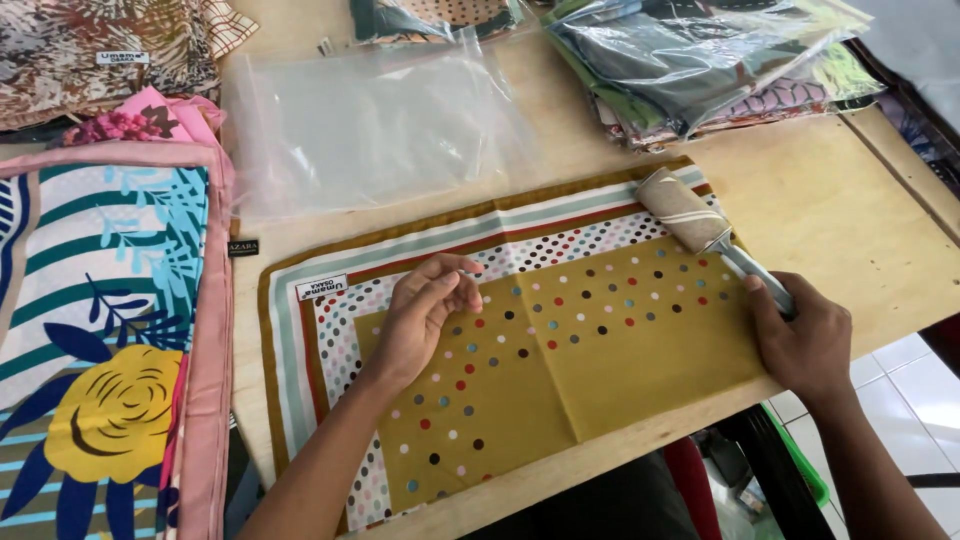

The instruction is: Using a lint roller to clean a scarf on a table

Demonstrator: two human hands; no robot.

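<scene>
Left hand [422,318] on scarf [560,360]; right hand [800,340] hides lint roller [690,215] handle.

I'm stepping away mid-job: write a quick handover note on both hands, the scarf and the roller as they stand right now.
Left hand: open, fingertips pressing flat on the folded mustard polka-dot scarf to steady it.
Right hand: shut on the handle of the lint roller, whose roll rests on the scarf's upper right corner.
The scarf lies folded on the wooden table; an empty clear plastic bag lies behind it, bagged scarves are stacked at the far right.
Done: scarf folded, roller on it. Left: scarf not yet in a bag.
</scene>
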